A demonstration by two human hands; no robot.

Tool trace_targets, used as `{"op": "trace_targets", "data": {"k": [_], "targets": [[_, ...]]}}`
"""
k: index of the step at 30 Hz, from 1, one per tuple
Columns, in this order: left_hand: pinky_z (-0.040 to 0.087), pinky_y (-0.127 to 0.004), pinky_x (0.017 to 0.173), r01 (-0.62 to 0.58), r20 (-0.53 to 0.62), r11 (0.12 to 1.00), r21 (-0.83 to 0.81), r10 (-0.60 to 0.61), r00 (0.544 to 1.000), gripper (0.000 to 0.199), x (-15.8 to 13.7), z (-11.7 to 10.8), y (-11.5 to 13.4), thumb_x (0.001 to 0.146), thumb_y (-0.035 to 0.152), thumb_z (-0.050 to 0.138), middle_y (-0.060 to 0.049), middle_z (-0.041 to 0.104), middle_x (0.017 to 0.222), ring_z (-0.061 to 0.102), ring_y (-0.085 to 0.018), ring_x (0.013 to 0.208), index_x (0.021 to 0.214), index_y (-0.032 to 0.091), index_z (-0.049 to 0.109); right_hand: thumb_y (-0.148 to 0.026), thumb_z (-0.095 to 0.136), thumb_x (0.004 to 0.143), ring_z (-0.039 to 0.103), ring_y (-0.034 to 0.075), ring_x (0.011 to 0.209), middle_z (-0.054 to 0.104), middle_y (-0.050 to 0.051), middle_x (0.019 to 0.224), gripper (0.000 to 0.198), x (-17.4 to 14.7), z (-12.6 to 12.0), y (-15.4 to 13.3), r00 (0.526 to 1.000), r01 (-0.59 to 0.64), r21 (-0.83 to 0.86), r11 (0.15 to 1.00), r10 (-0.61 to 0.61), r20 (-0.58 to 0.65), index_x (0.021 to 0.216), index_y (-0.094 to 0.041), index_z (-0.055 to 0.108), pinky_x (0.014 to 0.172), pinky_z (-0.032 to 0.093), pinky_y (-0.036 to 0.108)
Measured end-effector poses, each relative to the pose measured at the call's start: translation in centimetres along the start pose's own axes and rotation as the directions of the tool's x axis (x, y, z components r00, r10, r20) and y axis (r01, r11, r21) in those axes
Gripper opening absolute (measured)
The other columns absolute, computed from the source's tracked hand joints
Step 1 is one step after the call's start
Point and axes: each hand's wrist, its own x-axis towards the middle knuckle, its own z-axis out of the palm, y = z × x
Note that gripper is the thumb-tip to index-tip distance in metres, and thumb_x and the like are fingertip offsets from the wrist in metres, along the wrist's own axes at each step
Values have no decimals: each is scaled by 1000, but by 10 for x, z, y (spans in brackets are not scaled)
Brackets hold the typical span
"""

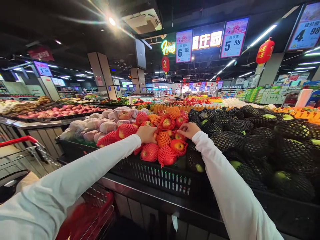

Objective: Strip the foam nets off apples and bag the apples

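Red apples in red and orange foam nets [164, 139] are heaped in a black slatted crate [160, 175]. My left hand [147, 134] reaches into the middle of the heap, its fingers curled round an apple [155, 135] that they mostly hide. At the heap's right side, my right hand [189, 129] has thumb and fingertips pinched together at the upper edge of another netted apple [180, 136]. Whether the pinch is on the net or the fruit is too small to tell. Both forearms are in white sleeves.
Green fruit in black nets [230, 131] is piled to the right. Pale wrapped fruit [107, 125] lies left of the apples. A shopping cart with a red handle [18, 141] stands at the left, and a red basket or cart part [86, 213] is below my left arm. Price screens [184, 46] hang above.
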Motion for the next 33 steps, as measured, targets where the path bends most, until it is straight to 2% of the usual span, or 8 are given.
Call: {"op": "trace_targets", "data": {"k": [5, 9, 13, 16, 20, 24, 28, 33], "targets": [[46, -42, 81, -38, -184, 995, 92, 54, 981, 54, -12, -9, 9, 67, 46, 68, -17, 66, 102, 63, -35, 97, 110, 14, 62, -35, 70, 77, 64, 15, 60, 71, 2, 66, 17, 0, -1, 3, 999, -21, 11, 1000, 22, -25, 75, -19, 73, 59, 45, 23], [45, -44, 82, -8, -372, 994, 109, 48, 927, 53, -16, -23, 12, 75, 44, 65, -16, 63, 106, 61, -34, 98, 119, 16, 59, -35, 71, 77, 64, 14, 60, 70, 1, 64, 16, 0, 0, 2, 998, -24, 54, 998, 27, -50, 71, -20, 71, 60, 46, 23], [42, -44, 93, 10, -631, 999, -47, -37, 775, 58, -1, -34, 23, 82, 51, 60, -16, 60, 119, 56, -32, 109, 128, 17, 53, -45, 59, 87, 67, 16, 61, 70, 2, 65, 29, 1, 1, 1, 995, -45, 140, 989, 56, -81, 80, -19, 70, 61, 50, 24], [40, -41, 98, -104, -741, 983, -148, -40, 671, 60, 20, -35, 46, 82, 51, 61, -14, 60, 120, 54, -30, 112, 129, 16, 51, -57, 28, 97, 68, 15, 56, 72, 3, 71, 52, 1, 1, 1, 989, -98, 337, 936, 131, -74, 110, -21, 64, 54, 53, 24], [41, -41, 98, -311, -744, 932, -189, 71, 665, 61, 43, -25, 79, 78, 45, 68, -12, 60, 119, 54, -29, 111, 129, 16, 51, -65, 45, 88, 65, 12, 50, 72, 1, 82, 55, 1, 4, 6, 957, -200, 617, 761, 286, -44, 125, -25, 51, 45, 53, 23], [41, -39, 100, -431, -705, 822, -373, 51, 707, 47, 50, -16, 84, 82, 43, 65, -10, 60, 117, 53, -26, 113, 121, 19, 57, -64, 66, 72, 59, 11, 45, 66, -3, 69, 58, 4, 10, 15, 934, -266, 573, 775, 354, -44, 110, -21, 56, 44, 53, 24], [42, -35, 101, -466, -700, 615, -636, -206, 684, 27, 50, -14, 63, 91, 42, 51, -7, 64, 110, 57, -21, 108, 105, 20, 60, -62, 72, 63, 61, 11, 54, 65, -4, 73, 60, 5, 17, 15, 932, -201, 609, 767, 341, -123, 104, -22, 53, 50, 53, 23], [45, -34, 100, -475, -602, 374, -797, -566, 564, 31, 55, -3, 41, 93, 26, 32, -8, 65, 109, 59, -20, 108, 102, 19, 61, -46, 87, 45, 67, 16, 80, 68, 0, 92, 80, -1, 20, 0, 965, -14, 678, 735, 188, -184, 110, -25, 44, 73, 56, 28]]}}
